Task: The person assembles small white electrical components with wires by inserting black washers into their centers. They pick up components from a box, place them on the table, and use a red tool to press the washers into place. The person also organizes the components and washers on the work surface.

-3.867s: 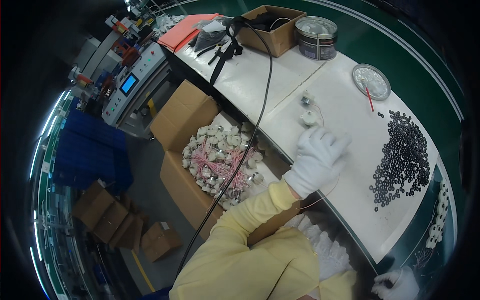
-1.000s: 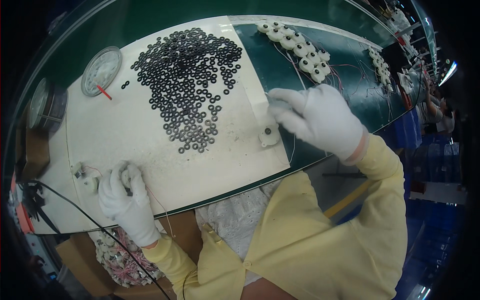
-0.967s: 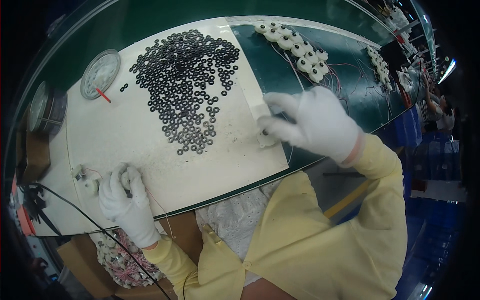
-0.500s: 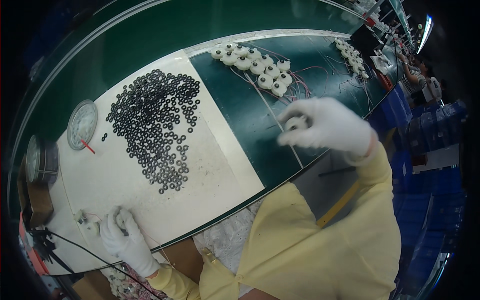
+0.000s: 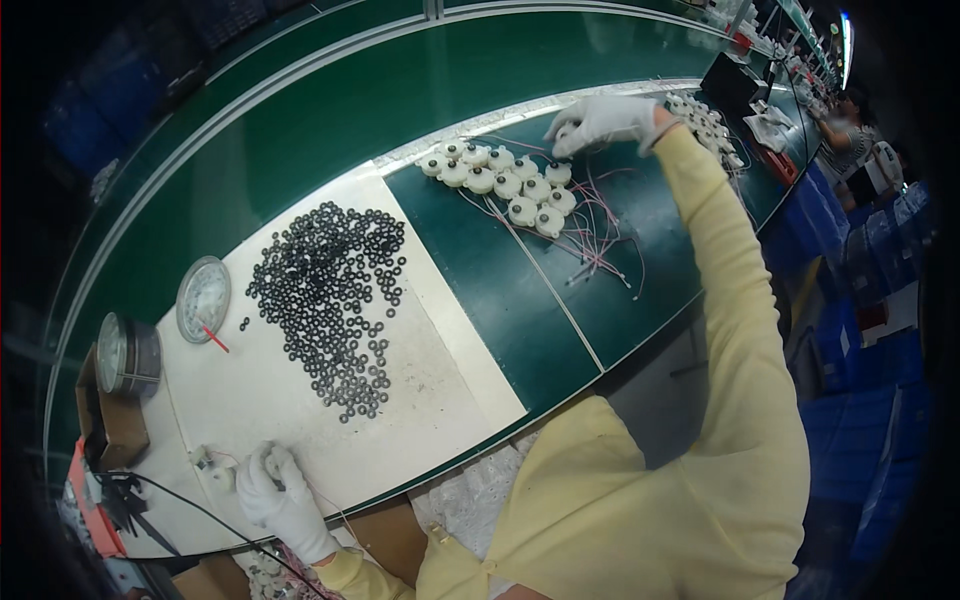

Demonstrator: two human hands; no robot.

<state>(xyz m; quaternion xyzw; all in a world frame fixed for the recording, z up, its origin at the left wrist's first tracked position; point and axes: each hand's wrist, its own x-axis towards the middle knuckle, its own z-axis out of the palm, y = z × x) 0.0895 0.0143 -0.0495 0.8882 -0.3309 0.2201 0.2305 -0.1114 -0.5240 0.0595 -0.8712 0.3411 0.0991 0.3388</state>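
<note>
Pinches a white part (image 5: 567, 132) in the right hand (image 5: 607, 122), beyond and right of the ring pile (image 5: 318, 285); curls the left hand (image 5: 278, 492) round a second part (image 5: 272, 466), below-left of it. Left of the pile, has a dish (image 5: 184, 310) of whitish contents, a dark tin (image 5: 143, 358), a cardboard box (image 5: 116, 428); below the pile, a carton (image 5: 388, 532) of wired parts (image 5: 270, 574).

Can read no word, number, label or sign anywhere in view. Can make out no lettering on the tin (image 5: 143, 357) or cardboard box (image 5: 120, 422) left of the left hand (image 5: 278, 492), nor on the white round parts (image 5: 507, 185) near the right hand (image 5: 606, 122).
</note>
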